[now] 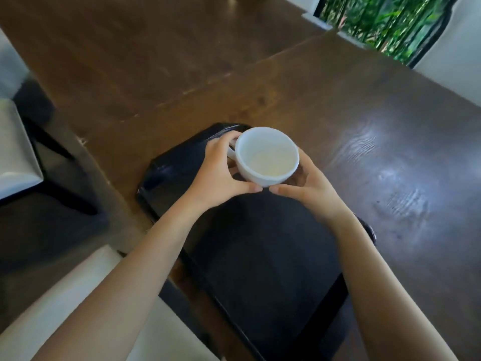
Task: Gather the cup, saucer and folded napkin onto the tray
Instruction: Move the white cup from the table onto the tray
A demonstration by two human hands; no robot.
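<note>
A white cup (268, 156), empty inside, is held over the far end of a black tray (260, 256) that lies on the dark wooden table (364, 126). My left hand (221, 175) wraps the cup's left side by its handle. My right hand (309, 188) cups its right side. Both thumbs meet under the near rim. I cannot tell whether the cup's base touches the tray. No saucer or napkin shows in this view.
The table stretches far ahead and to the right. White-cushioned chairs with dark frames stand at the left (18, 152) and near left (78, 295). A window with green foliage (385, 22) is at the top right.
</note>
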